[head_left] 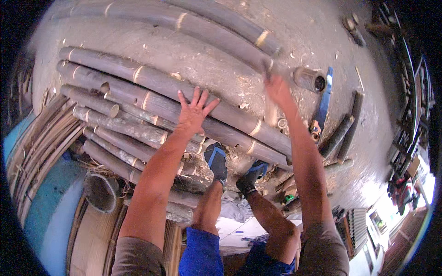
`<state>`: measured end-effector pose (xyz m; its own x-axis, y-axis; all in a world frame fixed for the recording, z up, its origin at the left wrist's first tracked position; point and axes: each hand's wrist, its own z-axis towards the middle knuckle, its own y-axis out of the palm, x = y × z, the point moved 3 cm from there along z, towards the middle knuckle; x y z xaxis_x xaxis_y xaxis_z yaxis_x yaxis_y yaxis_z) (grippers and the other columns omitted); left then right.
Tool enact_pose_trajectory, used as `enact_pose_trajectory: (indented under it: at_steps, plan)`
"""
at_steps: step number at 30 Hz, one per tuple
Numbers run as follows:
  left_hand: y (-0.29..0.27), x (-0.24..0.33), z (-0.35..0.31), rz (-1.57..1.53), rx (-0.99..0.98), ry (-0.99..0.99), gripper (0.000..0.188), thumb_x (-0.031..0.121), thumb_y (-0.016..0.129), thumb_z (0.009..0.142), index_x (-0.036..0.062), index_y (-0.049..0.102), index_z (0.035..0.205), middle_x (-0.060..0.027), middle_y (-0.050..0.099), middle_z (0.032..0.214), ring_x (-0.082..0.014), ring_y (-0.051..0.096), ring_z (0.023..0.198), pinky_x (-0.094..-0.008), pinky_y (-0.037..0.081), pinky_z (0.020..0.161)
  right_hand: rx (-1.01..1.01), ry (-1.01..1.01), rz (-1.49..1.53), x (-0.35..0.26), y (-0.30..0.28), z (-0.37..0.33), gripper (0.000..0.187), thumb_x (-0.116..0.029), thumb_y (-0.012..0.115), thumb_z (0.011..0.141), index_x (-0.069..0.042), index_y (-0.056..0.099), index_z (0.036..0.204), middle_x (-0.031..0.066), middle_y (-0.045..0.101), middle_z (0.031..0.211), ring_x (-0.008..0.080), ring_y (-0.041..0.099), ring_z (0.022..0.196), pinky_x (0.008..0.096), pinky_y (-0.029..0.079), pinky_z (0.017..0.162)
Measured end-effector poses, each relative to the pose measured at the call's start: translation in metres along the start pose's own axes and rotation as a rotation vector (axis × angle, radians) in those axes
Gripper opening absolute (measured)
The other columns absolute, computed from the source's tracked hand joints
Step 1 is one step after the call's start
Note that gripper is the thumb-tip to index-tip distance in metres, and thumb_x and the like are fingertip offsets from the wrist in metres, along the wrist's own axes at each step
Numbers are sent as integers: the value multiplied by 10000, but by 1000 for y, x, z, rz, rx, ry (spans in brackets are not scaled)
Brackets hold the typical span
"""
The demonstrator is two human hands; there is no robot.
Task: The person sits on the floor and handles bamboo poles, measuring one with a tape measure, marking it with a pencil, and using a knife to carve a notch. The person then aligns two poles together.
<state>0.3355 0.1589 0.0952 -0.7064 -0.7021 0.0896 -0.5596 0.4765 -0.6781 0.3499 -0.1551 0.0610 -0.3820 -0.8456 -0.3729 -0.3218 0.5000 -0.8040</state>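
My left hand [193, 112] lies with fingers spread on a long bamboo pole [159, 79]. A second pole [170, 105], with a notch cut near its left part, runs alongside on my side of it. My right hand [279, 94] is raised near the right part of the poles, its fingers closed and smeared by motion. Something dark shows above its fingers and a pale blurred shape below, too unclear to name. Just right of it lies a short hollow bamboo piece [307, 79]. Beyond that rests a hand saw [326, 99] with a blue blade.
Long bamboo poles [216, 40] lie farther off. Several shorter bamboo lengths [129, 129] are stacked at left beside bundled split strips [48, 147]. Two dark sticks [337, 134] lie right of the saw. A grey bucket [101, 193] stands near left. Wood chips litter the floor around my feet.
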Motion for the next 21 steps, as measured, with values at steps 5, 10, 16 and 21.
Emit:
enact_pose_trajectory:
  at_steps: [5,10,16,21]
  plan:
    - [3,-5,-6,-53,48,6,1397,540,945,535,378,120,1651,-85,214,1708,-383,139,1575,-867,167,1086,-291,-140,-207,-71,42,-110,451,-264,585,975,-118,594,1402,288,704,1113,462,695,1030,565,555,902]
    - [5,-9,-12,-61,102,29,1346,535,935,576,398,132,1647,-42,222,1709,-364,120,1583,-848,136,1119,-162,-221,-163,-61,87,-133,557,-270,633,974,-143,504,1501,194,610,1406,441,676,1105,520,554,931]
    - [19,-32,-30,-402,316,-174,1219,574,900,628,329,257,1634,-140,238,1689,-409,153,1566,-783,127,1164,-82,-294,-276,-46,106,-137,637,-311,648,974,-152,432,1552,147,540,1504,425,656,1161,500,553,954]
    - [89,-122,-52,-841,983,-956,1259,704,813,705,-53,295,1568,-380,339,1529,-523,254,1472,-640,206,1204,-283,-117,-337,-75,83,-136,609,-355,580,1006,-156,416,1559,128,521,1523,421,644,1185,502,552,979]
